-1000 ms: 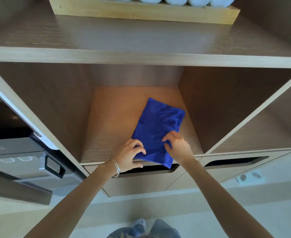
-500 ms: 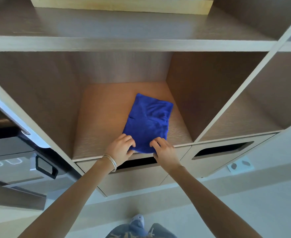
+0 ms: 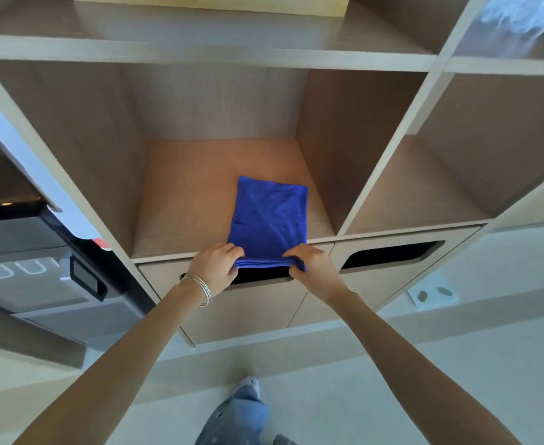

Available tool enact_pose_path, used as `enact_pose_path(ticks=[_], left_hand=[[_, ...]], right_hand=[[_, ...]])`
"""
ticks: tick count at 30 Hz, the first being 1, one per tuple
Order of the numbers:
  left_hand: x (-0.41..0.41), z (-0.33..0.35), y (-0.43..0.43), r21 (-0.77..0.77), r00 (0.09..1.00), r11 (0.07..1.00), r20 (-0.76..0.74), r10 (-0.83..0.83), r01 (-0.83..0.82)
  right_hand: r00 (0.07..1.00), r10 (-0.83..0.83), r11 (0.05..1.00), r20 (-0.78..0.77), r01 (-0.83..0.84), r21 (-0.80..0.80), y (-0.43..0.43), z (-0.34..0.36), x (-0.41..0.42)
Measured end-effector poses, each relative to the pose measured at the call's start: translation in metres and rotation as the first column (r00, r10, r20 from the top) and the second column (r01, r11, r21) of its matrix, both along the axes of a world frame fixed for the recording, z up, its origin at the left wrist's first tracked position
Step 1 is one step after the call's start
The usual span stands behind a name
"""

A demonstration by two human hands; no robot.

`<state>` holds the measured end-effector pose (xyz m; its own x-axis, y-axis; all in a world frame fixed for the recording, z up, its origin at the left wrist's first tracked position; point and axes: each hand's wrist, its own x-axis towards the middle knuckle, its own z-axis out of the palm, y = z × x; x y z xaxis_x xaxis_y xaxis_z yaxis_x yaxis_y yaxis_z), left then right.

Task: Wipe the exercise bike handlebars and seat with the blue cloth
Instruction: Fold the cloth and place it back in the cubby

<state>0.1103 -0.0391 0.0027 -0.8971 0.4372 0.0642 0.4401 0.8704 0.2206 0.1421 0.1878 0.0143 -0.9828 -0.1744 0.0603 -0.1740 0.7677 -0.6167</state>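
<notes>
Both our left hand (image 3: 216, 265) and right hand (image 3: 312, 264) pinch the blue cloth (image 3: 270, 220) at its near edge, long axis running back into the shelf (image 3: 180, 216), equally close.

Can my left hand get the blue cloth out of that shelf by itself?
Probably yes. The left hand already grips the blue cloth at its near edge, which overhangs the shelf front, and nothing rests on it.

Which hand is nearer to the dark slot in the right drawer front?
Right. The right hand grips the blue cloth just left of that slot; the left hand is farther left.
</notes>
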Motion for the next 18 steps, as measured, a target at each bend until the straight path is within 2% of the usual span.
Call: enact_pose_path(ticks=[4,9,11,18], left_hand=[[0.024,0.015,0.008,0.095,0.995,0.995,0.092,0.032,-0.041],[0.026,0.03,0.007,0.158,0.984,0.984,0.167,0.055,-0.082],[0.017,0.034,0.009,0.185,0.98,0.977,0.185,0.071,-0.106],[-0.055,0.038,0.014,0.267,0.973,0.946,0.187,0.135,-0.182]], right_hand=[[1.0,0.018,1.0,-0.02,-0.017,0.012,0.013,0.009,0.016],[0.999,0.0,0.999,0.054,0.001,-0.034,0.024,0.022,0.019],[0.998,-0.016,0.999,0.057,0.019,-0.049,0.026,0.026,0.01],[0.993,-0.115,0.992,0.004,0.114,0.061,0.026,0.039,-0.062]])
